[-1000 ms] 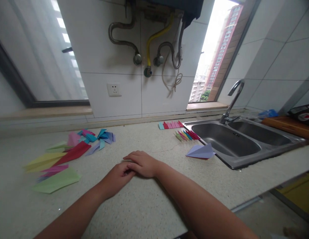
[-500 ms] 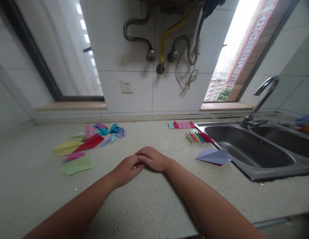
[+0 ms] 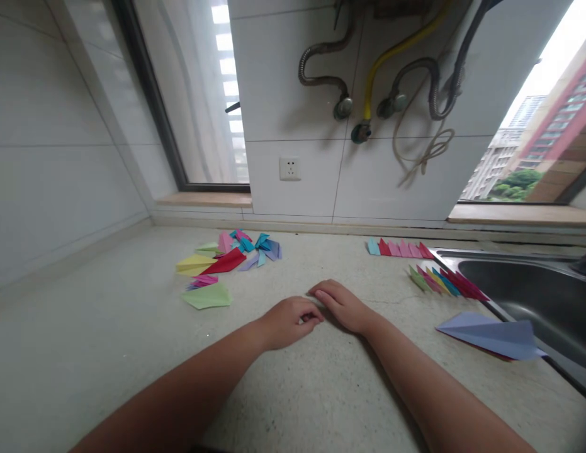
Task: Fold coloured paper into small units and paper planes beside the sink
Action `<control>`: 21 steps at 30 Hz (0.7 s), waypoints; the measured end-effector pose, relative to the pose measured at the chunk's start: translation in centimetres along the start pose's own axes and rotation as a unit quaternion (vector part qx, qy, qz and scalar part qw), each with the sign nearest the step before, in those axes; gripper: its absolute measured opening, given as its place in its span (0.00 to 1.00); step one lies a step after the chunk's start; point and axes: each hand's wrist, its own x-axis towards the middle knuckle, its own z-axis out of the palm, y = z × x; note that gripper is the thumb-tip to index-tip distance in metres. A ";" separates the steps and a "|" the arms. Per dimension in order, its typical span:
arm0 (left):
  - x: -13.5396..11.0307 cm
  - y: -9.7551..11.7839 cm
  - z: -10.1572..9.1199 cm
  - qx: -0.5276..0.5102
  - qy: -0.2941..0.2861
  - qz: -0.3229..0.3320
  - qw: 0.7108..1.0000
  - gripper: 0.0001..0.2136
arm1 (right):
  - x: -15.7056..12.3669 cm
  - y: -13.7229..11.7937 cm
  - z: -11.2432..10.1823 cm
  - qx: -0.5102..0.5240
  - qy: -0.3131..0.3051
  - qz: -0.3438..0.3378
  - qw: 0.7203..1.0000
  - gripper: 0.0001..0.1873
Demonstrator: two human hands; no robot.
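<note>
My left hand (image 3: 293,322) rests on the speckled countertop (image 3: 293,396), its fingers loosely curved, with a small gap beside the thumb and nothing seen in it. Close to its fingertips, my right hand (image 3: 343,306) lies palm down with fingers stretched out, holding nothing that I can see. Folded paper pieces lie on both sides. To the left is a loose group with a red piece (image 3: 224,261), a yellow piece (image 3: 196,265) and a pale green piece (image 3: 208,296). A lavender paper plane (image 3: 491,335) lies at the right, over something red.
Small folded papers stand in a row of pink and red (image 3: 400,249) and a multicoloured row (image 3: 446,282) beside the steel sink (image 3: 519,286). On the tiled wall are a socket (image 3: 289,168), a yellow pipe (image 3: 375,72) and metal hoses. Windows flank this wall.
My hands have come apart; my right hand no longer lies over the left. The view has turned left, so the scene shifts right and the tap leaves view.
</note>
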 end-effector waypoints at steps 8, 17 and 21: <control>-0.6 1.4 -5.8 0.100 -0.022 0.009 0.995 0.10 | 0.2 0.3 -0.1 0.000 -0.021 0.020 1.000 0.21; -6.6 -1.9 -19.5 0.118 0.062 -0.215 0.968 0.15 | 0.2 0.4 -0.3 0.006 -0.024 0.040 0.999 0.24; -9.2 -4.3 -21.8 0.120 0.031 -0.302 0.945 0.17 | 0.2 0.6 -0.2 0.001 -0.027 0.042 0.999 0.24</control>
